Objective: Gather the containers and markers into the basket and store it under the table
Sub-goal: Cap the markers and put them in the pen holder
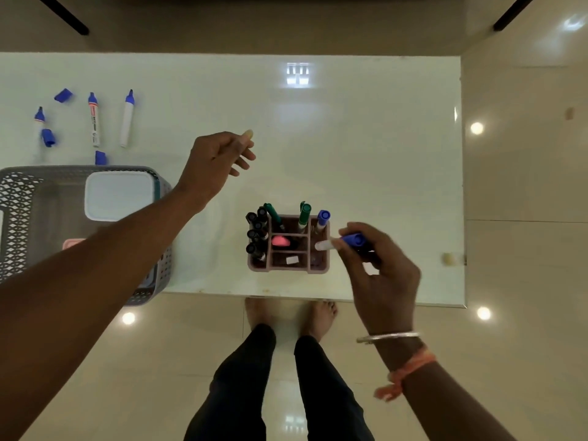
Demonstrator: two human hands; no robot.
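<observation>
Right hand (pixel 381 268) pinches a blue-capped marker (pixel 345 242), the pink organizer (pixel 288 267) just left of the grip. Left hand (pixel 216 160) hovers loosely open and empty, the grey basket (pixel 19 202) left of it

The basket (pixel 19 218) sits at the table's (pixel 350 138) left with a container (pixel 119 195) in it; loose markers (pixel 94 122) and caps (pixel 63 95) lie behind it, upper left; the marker-filled organizer (pixel 288 268) stands lower centre.

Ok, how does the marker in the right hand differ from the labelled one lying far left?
The held marker is pinched in the right hand; the labelled marker lies flat on the table. The held marker looks capped; the labelled marker shows a pointed tip. Both are white with blue.
</observation>
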